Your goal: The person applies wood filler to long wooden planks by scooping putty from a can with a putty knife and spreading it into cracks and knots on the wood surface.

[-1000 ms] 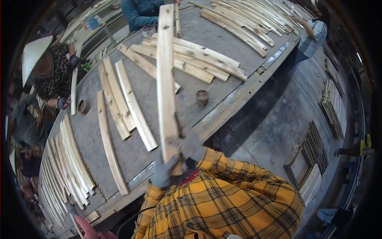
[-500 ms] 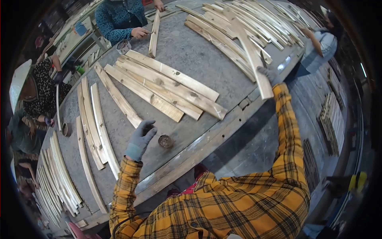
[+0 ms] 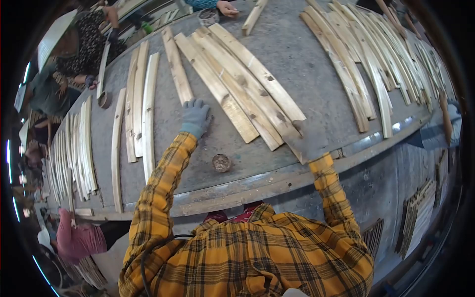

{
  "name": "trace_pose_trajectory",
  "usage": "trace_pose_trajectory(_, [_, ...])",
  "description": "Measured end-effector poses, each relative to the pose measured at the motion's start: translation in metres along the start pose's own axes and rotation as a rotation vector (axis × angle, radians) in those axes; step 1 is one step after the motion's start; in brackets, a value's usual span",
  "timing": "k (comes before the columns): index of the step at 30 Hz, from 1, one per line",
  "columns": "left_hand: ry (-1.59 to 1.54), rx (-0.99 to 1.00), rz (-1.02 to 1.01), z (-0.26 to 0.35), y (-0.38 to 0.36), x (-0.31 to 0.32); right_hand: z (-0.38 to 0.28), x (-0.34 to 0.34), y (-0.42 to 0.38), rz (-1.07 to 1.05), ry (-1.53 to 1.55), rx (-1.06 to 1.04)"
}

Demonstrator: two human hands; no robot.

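My left hand [image 3: 196, 119], in a grey glove, lies on the table with its fingers extended at the near end of a wooden strip [image 3: 176, 67]. My right hand [image 3: 312, 141] is smeared by motion beside the near ends of the middle group of wooden strips [image 3: 247, 84]. Its fingers cannot be made out, nor whether it holds anything. Between my hands, closer to me, stands a small round tin [image 3: 221, 163] with brownish contents. Dark knots and filled-looking patches mark the strips.
More strips lie left [image 3: 136, 104] and in a big spread at right [image 3: 376, 59]. Across the grey table [image 3: 277, 39], a person's hand [image 3: 227, 9] is beside another tin [image 3: 208, 18]. People stand along the left side; another is at the right edge. The table's front edge [image 3: 257, 185] runs before me.
My right hand has left the strip it held at the right, now lying with the right spread, and moved left. My left hand has reached forward to a strip's end. The view has turned.
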State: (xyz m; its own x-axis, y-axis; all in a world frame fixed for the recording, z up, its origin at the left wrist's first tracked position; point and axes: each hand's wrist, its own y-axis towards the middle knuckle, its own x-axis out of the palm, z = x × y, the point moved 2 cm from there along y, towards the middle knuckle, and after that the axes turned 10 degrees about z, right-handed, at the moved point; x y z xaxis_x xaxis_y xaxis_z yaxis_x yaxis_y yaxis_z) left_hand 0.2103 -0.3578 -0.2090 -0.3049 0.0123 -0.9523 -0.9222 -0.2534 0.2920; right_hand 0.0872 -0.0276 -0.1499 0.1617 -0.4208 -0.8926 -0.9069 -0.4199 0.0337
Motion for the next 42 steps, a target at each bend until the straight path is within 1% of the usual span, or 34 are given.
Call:
trace_pose_trajectory(1, [0.066, 0.025, 0.044, -0.009, 0.002, 0.002, -0.019, 0.004, -0.002, -0.106, -0.214, -0.058])
trace_pose_trajectory(2, [0.019, -0.039, 0.028, -0.023, 0.000, 0.014, -0.032, 0.009, -0.002, -0.207, -0.430, -0.116])
trace_pose_trajectory(6, [0.119, -0.170, 0.004, -0.059, -0.045, 0.035, -0.040, 0.018, 0.008, -0.234, -0.310, -0.152])
trace_pose_trajectory(8, [0.214, -0.533, 0.178, -0.071, -0.071, 0.022, -0.057, 0.027, 0.014, -0.223, -0.250, -0.178])
trace_pose_trajectory(9, [0.232, -0.560, 0.183, -0.078, -0.075, 0.016, -0.066, 0.033, 0.016, -0.211, -0.192, -0.177])
trace_pose_trajectory(10, [0.153, -0.723, 0.070, -0.085, -0.080, 0.007, -0.087, 0.033, 0.015, -0.161, -0.145, -0.233])
trace_pose_trajectory(11, [0.068, -0.880, -0.041, -0.094, -0.085, 0.004, -0.100, 0.042, 0.016, -0.178, -0.139, -0.259])
trace_pose_trajectory(12, [0.045, -0.882, -0.053, -0.104, -0.086, 0.002, -0.116, 0.050, 0.017, -0.113, -0.003, -0.330])
trace_pose_trajectory(13, [-0.119, -0.933, 0.004, -0.113, -0.090, -0.002, -0.132, 0.057, 0.017, -0.045, 0.133, -0.396])
trace_pose_trajectory(14, [-0.160, -0.921, 0.091, -0.117, -0.096, -0.011, -0.154, 0.067, 0.012, 0.029, 0.210, -0.482])
trace_pose_trajectory(15, [-0.202, -0.903, 0.175, -0.119, -0.105, -0.020, -0.179, 0.076, 0.008, 0.026, 0.212, -0.493])
trace_pose_trajectory(16, [-0.201, -0.909, 0.175, -0.123, -0.117, -0.032, -0.211, 0.081, 0.005, -0.090, 0.242, -0.371])
trace_pose_trajectory(18, [-0.451, -0.959, 0.275, -0.129, -0.146, -0.058, -0.269, 0.090, -0.005, -0.364, 0.301, -0.104])
trace_pose_trajectory(19, [-0.456, -0.959, 0.317, -0.132, -0.159, -0.073, -0.295, 0.096, -0.007, -0.510, 0.335, 0.044])
trace_pose_trajectory(21, [-0.439, -0.941, 0.395, -0.152, -0.185, -0.080, -0.314, 0.178, -0.010, -0.282, 0.455, -0.156])
trace_pose_trajectory(22, [-0.412, -0.930, 0.438, -0.169, -0.196, -0.074, -0.335, 0.180, -0.016, -0.184, 0.306, -0.328])
trace_pose_trajectory(23, [-0.322, -0.907, 0.423, -0.183, -0.203, -0.078, -0.350, 0.176, -0.017, -0.089, 0.149, -0.504])
trace_pose_trajectory(24, [-0.226, -0.886, 0.412, -0.192, -0.203, -0.080, -0.354, 0.162, -0.009, -0.075, 0.135, -0.492])
trace_pose_trajectory(25, [-0.241, -0.877, 0.407, -0.191, -0.198, -0.083, -0.361, 0.148, -0.006, -0.287, 0.035, -0.503])
trace_pose_trajectory(26, [0.000, -0.904, 0.327, -0.189, -0.192, -0.093, -0.361, 0.143, -0.004, -0.502, -0.061, -0.510])
trace_pose_trajectory(27, [0.242, -0.924, 0.247, -0.188, -0.184, -0.103, -0.349, 0.139, 0.001, -0.500, -0.067, -0.501])
trace_pose_trajectory(28, [0.244, -0.906, 0.297, -0.179, -0.170, -0.110, -0.320, 0.127, 0.012, -0.369, -0.001, -0.358])
trace_pose_trajectory(30, [-0.141, -0.793, 0.378, -0.163, -0.138, -0.100, -0.237, 0.096, 0.036, -0.113, 0.123, -0.078])
trace_pose_trajectory(31, [-0.561, -0.840, 0.340, -0.154, -0.119, -0.071, -0.178, 0.099, 0.057, 0.078, 0.062, -0.105])
trace_pose_trajectory(32, [-0.842, -0.961, 0.064, -0.129, -0.087, -0.064, -0.127, 0.093, 0.081, 0.122, -0.096, -0.003])
trace_pose_trajectory(33, [-0.990, -0.937, -0.039, -0.105, -0.065, -0.038, -0.106, 0.068, 0.094, 0.061, -0.298, 0.169])
trace_pose_trajectory(34, [-1.186, -1.083, -0.291, -0.068, -0.040, -0.022, -0.083, 0.055, 0.099, 0.014, -0.230, 0.323])
trace_pose_trajectory(35, [-1.385, -1.138, -0.546, -0.035, -0.018, -0.004, -0.074, 0.052, 0.099, 0.010, -0.230, 0.325])
trace_pose_trajectory(36, [-1.474, -1.251, -0.683, -0.002, -0.008, 0.008, -0.068, 0.049, 0.099, -0.021, -0.275, 0.287])
trace_pose_trajectory(37, [-1.424, -1.288, -0.650, 0.030, 0.006, 0.013, -0.064, 0.046, 0.100, -0.048, -0.319, 0.247])
trace_pose_trajectory(38, [-1.374, -1.324, -0.615, 0.055, 0.016, 0.016, -0.075, 0.039, 0.098, -0.183, -0.264, 0.279])
trace_pose_trajectory(39, [-1.372, -1.323, -0.610, 0.069, 0.019, 0.011, -0.065, 0.041, 0.102, -0.181, -0.261, 0.276])
trace_pose_trajectory(41, [-1.203, -1.503, -0.514, 0.084, 0.021, 0.000, -0.037, 0.051, 0.118, -0.203, -0.233, 0.100])
trace_pose_trajectory(42, [-1.207, -1.508, -0.502, 0.087, 0.019, 0.015, -0.024, 0.051, 0.130, -0.377, 0.015, 0.117])
